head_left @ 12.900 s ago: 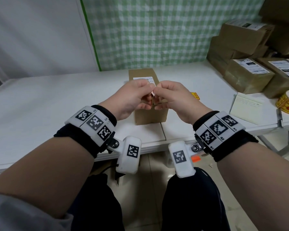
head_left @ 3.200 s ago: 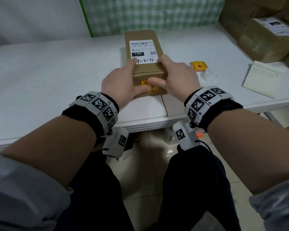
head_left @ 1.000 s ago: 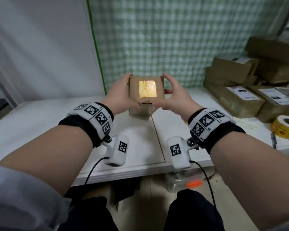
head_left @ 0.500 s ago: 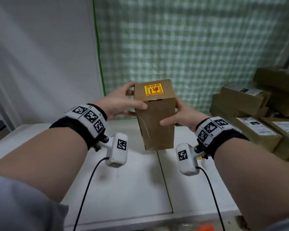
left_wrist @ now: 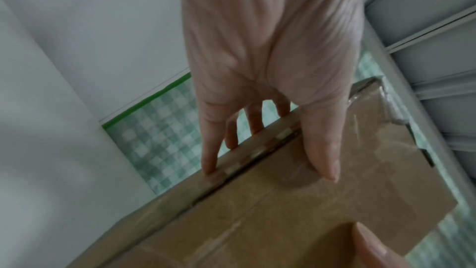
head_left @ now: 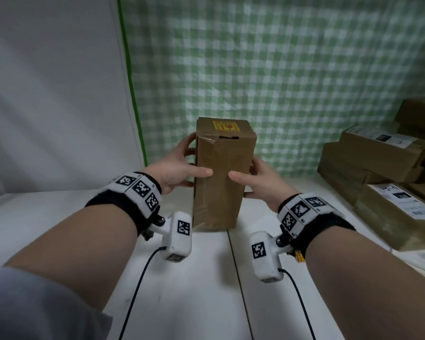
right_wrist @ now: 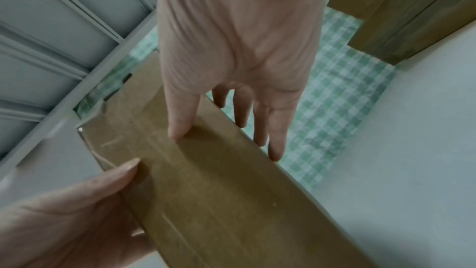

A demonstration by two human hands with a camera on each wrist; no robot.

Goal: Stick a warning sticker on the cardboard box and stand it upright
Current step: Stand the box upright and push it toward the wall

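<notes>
A tall brown cardboard box (head_left: 221,182) stands upright on the white table (head_left: 206,278), with a yellow-and-red warning sticker (head_left: 225,125) on its top face. My left hand (head_left: 179,168) holds its left side, thumb on the front face and fingers along the side edge. My right hand (head_left: 260,182) holds the right side the same way. The left wrist view shows the left hand (left_wrist: 270,68) wrapping a corner of the box (left_wrist: 309,201). In the right wrist view the right hand (right_wrist: 231,38) wraps the opposite corner of the box (right_wrist: 219,180).
Stacked brown parcels (head_left: 378,153) with white labels fill the table's right side, one large parcel (head_left: 398,212) nearest my right wrist. A green checked backdrop (head_left: 280,69) hangs right behind the box. White tabletop lies in front of the box.
Half a second ago the box hung in the air between my hands. Now it is lower and farther from me, with its base on the table and both hands still on its sides.
</notes>
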